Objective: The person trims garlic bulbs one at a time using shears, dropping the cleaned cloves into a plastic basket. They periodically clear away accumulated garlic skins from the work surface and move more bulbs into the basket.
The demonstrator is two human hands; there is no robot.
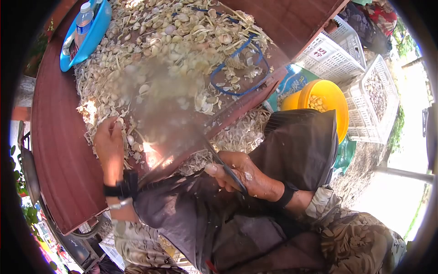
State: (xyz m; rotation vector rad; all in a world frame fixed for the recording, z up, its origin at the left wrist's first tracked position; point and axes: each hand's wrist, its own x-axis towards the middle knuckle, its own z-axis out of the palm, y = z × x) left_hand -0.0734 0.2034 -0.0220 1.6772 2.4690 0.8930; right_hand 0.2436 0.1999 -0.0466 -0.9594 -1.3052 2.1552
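Note:
My left hand (109,144) rests at the near edge of a heap of garlic cloves (173,43) and peel on the reddish-brown table. Its fingers are curled together; a pale bit shows at the tips, too small to name. My right hand (246,176) is closed around a thin, dark, knife-like tool (232,174), held above my dark apron (200,214). The tool slants up and left towards the heap, and its far end fades into a hazy blur. Flecks of peel cling to the right hand.
A blue basin (98,34) with a water bottle (84,22) sits at the table's far left. Blue cord (260,50) lies on the heap. On my right stand a yellow bucket (340,102) holding pale cloves and white plastic crates (360,102). Peel litters the ground below the table edge.

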